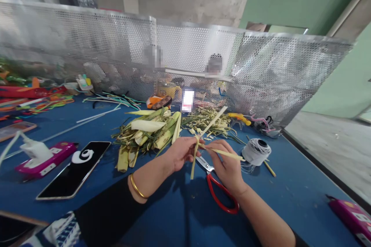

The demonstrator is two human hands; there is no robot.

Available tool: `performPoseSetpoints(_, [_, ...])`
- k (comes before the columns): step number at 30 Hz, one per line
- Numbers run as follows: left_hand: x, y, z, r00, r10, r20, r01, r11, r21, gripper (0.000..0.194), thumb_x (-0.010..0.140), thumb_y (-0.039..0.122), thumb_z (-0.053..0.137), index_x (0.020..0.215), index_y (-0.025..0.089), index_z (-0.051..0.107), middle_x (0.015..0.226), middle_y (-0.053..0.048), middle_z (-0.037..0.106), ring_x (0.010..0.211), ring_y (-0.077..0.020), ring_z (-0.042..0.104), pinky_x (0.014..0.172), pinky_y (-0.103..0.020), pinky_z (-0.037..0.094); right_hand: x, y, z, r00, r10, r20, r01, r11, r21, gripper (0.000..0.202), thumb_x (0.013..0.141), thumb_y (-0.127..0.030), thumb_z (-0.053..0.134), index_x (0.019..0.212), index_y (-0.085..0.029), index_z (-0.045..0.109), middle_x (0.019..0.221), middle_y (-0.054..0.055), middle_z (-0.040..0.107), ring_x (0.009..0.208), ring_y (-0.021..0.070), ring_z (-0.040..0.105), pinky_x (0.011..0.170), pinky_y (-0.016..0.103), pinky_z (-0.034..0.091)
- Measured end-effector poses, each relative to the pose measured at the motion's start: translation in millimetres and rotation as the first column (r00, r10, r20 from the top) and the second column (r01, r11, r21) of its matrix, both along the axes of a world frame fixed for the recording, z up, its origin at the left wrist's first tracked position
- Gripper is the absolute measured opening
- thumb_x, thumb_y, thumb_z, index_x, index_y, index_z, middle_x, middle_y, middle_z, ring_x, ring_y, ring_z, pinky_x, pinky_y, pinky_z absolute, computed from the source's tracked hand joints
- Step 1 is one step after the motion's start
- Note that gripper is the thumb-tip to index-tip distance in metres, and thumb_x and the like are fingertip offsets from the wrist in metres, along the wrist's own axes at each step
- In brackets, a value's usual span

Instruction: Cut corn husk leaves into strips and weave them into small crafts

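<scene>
Pale leaf strips cross between my two hands above the blue table. My left hand has its fingers closed on them at the crossing, where one strip loops round. From the right, my right hand pinches the strips close to the same spot. One strip end points up and away, another hangs down, and a third lies over my right hand. Red-handled scissors lie on the table partly under my right hand. A pile of husks rests behind my left hand.
Leaf scraps lie behind my hands, with a white thread spool to the right. On the left are a black phone and a magenta power strip. A perforated metal screen stands behind the table.
</scene>
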State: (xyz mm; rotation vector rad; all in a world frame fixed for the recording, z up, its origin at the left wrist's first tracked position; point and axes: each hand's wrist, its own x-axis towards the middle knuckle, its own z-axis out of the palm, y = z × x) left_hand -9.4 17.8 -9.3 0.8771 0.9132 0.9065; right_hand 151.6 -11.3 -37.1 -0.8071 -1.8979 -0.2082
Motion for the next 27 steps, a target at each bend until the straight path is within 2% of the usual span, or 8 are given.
performPoseSetpoints(2, [1, -2, -2.2, 0.996, -0.002, -0.084, 0.01, 0.995, 0.096, 0.02, 0.084, 0.028, 0.057, 0.078, 0.011, 0.067, 0.052, 0.0, 0.056, 0.043, -0.008, 0.051, 0.033, -0.015, 0.027, -2, -2, 2.4, 0.999, -0.043, -0.002, 0.043, 0.999, 0.009, 0.015, 0.091, -0.015, 0.052, 0.094, -0.021, 0.065, 0.092, 0.008, 0.065, 0.086, 0.0199, 0.062, 0.074, 0.035, 0.05])
performPoseSetpoints(5, [2, -6, -2.1, 0.98, -0.038, -0.194, 0.077, 0.977, 0.2, 0.019, 0.081, 0.027, 0.057, 0.07, 0.013, 0.065, 0.054, -0.001, 0.059, 0.043, -0.0092, 0.053, 0.033, -0.017, 0.027, -2, -3, 7.5, 0.994, -0.082, 0.073, 0.076, 0.994, 0.076, 0.016, 0.091, -0.014, 0.049, 0.092, -0.021, 0.063, 0.107, 0.01, 0.065, 0.104, 0.023, 0.06, 0.091, 0.042, 0.045])
performPoseSetpoints(7, [2, -8, -0.7, 0.962, -0.084, -0.261, 0.147, 0.961, 0.233, 0.02, 0.08, 0.028, 0.056, 0.068, 0.014, 0.064, 0.062, -0.004, 0.064, 0.042, -0.0085, 0.054, 0.033, -0.017, 0.027, -1, -1, 9.4, 0.988, -0.116, 0.099, 0.113, 0.993, 0.036, 0.017, 0.092, -0.014, 0.044, 0.089, -0.02, 0.06, 0.101, 0.009, 0.068, 0.101, 0.0219, 0.061, 0.095, 0.042, 0.041])
performPoseSetpoints(10, [1, -10, 0.9, 0.931, -0.155, -0.331, 0.238, 0.944, 0.227, 0.024, 0.08, 0.033, 0.058, 0.07, 0.013, 0.067, 0.074, -0.007, 0.07, 0.042, -0.007, 0.053, 0.034, -0.018, 0.026, 1, 2, 8.1, 0.974, -0.205, 0.1, 0.219, 0.964, -0.152, 0.019, 0.094, -0.02, 0.041, 0.08, -0.02, 0.054, 0.073, 0.003, 0.065, 0.071, 0.0185, 0.06, 0.078, 0.034, 0.044])
performPoseSetpoints(13, [0, -9, -0.7, 0.912, -0.193, -0.361, 0.281, 0.937, 0.21, 0.028, 0.078, 0.04, 0.062, 0.079, 0.013, 0.069, 0.079, -0.007, 0.072, 0.043, -0.0064, 0.054, 0.036, -0.017, 0.027, 0, 5, 4.2, 0.971, -0.232, 0.065, 0.238, 0.882, -0.406, 0.02, 0.09, -0.027, 0.042, 0.074, -0.021, 0.051, 0.059, -0.001, 0.056, 0.053, 0.0148, 0.048, 0.055, 0.026, 0.035])
performPoseSetpoints(16, [1, -5, -5.1, 0.907, -0.147, -0.396, 0.23, 0.958, 0.172, 0.032, 0.076, 0.042, 0.067, 0.093, 0.015, 0.069, 0.077, -0.006, 0.073, 0.047, -0.0088, 0.058, 0.037, -0.017, 0.03, -1, 7, 0.5, 0.969, -0.243, -0.049, 0.172, 0.8, -0.575, 0.019, 0.086, -0.03, 0.044, 0.071, -0.022, 0.051, 0.056, -0.003, 0.052, 0.052, 0.0129, 0.044, 0.05, 0.024, 0.029])
performPoseSetpoints(21, [3, -2, -7.8, 0.899, -0.068, -0.432, 0.14, 0.98, 0.139, 0.03, 0.073, 0.037, 0.072, 0.093, 0.015, 0.07, 0.066, -0.003, 0.07, 0.048, -0.0112, 0.061, 0.037, -0.017, 0.029, -2, 12, -2.2, 0.955, -0.237, -0.178, 0.062, 0.747, -0.662, 0.026, 0.083, -0.038, 0.046, 0.064, -0.021, 0.05, 0.056, -0.004, 0.048, 0.054, 0.0127, 0.041, 0.051, 0.024, 0.029])
performPoseSetpoints(27, [5, -7, -3.0, 0.913, -0.011, -0.408, 0.088, 0.981, 0.171, 0.025, 0.07, 0.031, 0.075, 0.089, 0.015, 0.07, 0.067, -0.002, 0.069, 0.047, -0.01, 0.06, 0.037, -0.017, 0.027, -3, 9, 1.5, 0.964, -0.26, -0.058, 0.155, 0.725, -0.671, 0.019, 0.084, -0.031, 0.044, 0.068, -0.022, 0.05, 0.059, -0.002, 0.053, 0.056, 0.0135, 0.044, 0.052, 0.024, 0.027])
